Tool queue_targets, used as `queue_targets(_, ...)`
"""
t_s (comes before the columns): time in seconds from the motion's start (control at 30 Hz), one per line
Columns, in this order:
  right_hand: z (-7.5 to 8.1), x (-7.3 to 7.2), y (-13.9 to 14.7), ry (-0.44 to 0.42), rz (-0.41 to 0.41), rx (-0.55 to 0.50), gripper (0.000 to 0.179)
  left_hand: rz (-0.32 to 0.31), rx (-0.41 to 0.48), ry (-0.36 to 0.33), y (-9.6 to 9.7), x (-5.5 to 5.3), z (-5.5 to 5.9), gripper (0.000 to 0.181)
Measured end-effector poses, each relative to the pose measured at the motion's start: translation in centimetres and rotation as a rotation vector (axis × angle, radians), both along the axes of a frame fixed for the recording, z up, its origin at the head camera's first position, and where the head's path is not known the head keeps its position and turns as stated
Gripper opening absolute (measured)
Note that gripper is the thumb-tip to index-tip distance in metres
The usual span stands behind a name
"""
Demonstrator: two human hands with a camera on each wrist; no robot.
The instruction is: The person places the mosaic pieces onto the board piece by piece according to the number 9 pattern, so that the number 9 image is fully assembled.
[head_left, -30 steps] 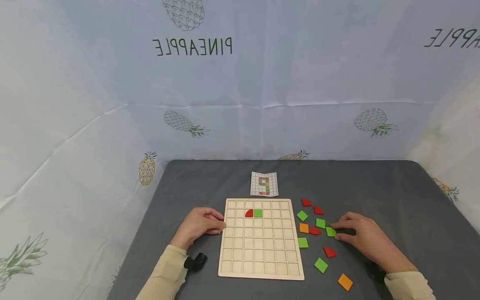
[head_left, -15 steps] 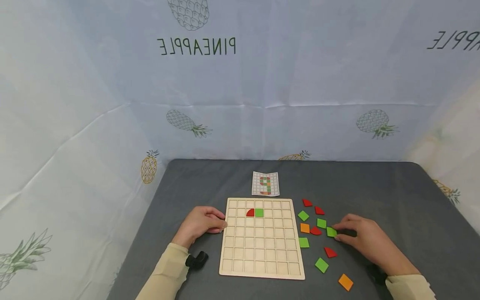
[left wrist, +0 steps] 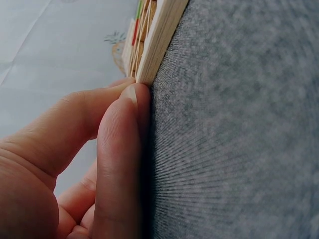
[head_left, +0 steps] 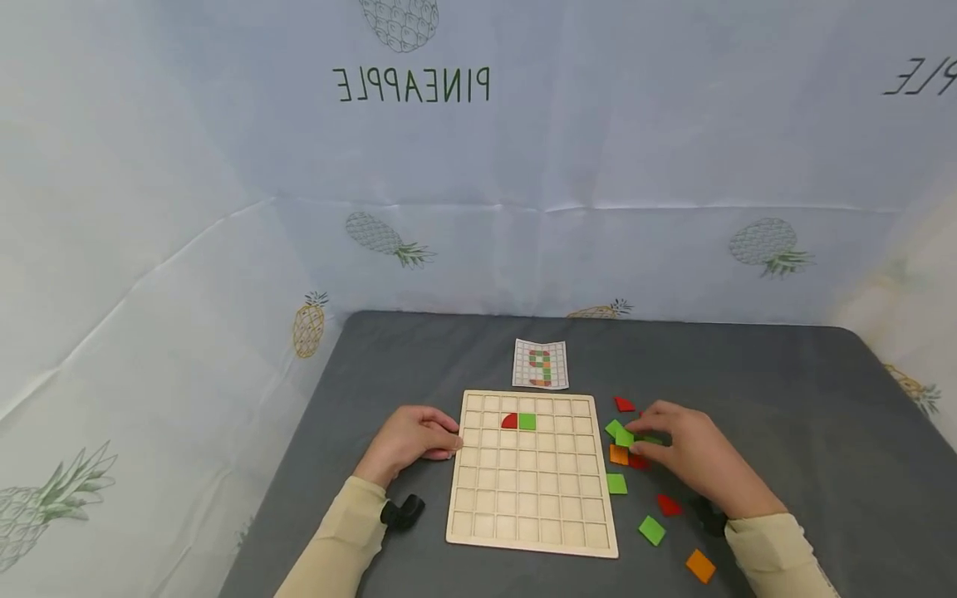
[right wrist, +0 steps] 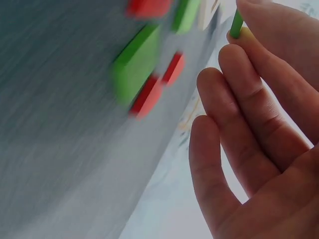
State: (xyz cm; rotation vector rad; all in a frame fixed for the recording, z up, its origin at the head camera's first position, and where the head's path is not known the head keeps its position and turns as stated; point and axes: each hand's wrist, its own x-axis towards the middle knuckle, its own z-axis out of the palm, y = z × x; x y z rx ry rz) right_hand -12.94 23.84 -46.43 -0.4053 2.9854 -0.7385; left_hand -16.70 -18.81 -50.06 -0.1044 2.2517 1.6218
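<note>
My left hand (head_left: pixel 407 440) pinches the left edge of a pale wooden grid board (head_left: pixel 516 507); the left wrist view shows thumb and finger at the board's rim (left wrist: pixel 159 45). A red quarter-circle tile (head_left: pixel 510 421) and a green square tile (head_left: pixel 527 422) lie side by side in upper cells. To the right of the board, my right hand (head_left: pixel 684 448) holds another green square tile (head_left: pixel 624 438) between thumb and fingertip, above the loose tiles. Only a thin green edge of this held tile (right wrist: pixel 237 25) shows in the right wrist view. The hand partly covers the tiles behind it.
Several loose tiles lie right of the board, among them a red one (head_left: pixel 669 505), a green one (head_left: pixel 652 530) and an orange one (head_left: pixel 701 566). Behind the board, a small printed card (head_left: pixel 540 384) shows a coloured grid figure. Dark cloth (head_left: pixel 748 365) covers the table.
My right hand has moved left and away from me, carrying the green square tile off its spot towards the board. My left hand stays at the board's edge. The head view has shifted slightly.
</note>
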Motion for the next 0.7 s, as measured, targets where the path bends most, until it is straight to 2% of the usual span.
queue_targets(0.33, 0.2, -1.9, -6.1, -0.016, 0.053, -0.080, 0.020, -0.013, 0.010, 0.003, 0.1, -0.2, -0.1, 0.029)
queue_targets(0.53, 0.0, -2.6, -9.8, -0.077, 0.065, -0.164, 0.019, -0.012, 0.007, 0.002, -0.2, 0.0, -0.1, 0.030)
queue_targets(0.7, -0.3, -3.0, -12.2, -0.080, 0.078, -0.185, 0.019, -0.016, 0.013, 0.005, -0.4, 0.1, 0.2, 0.030)
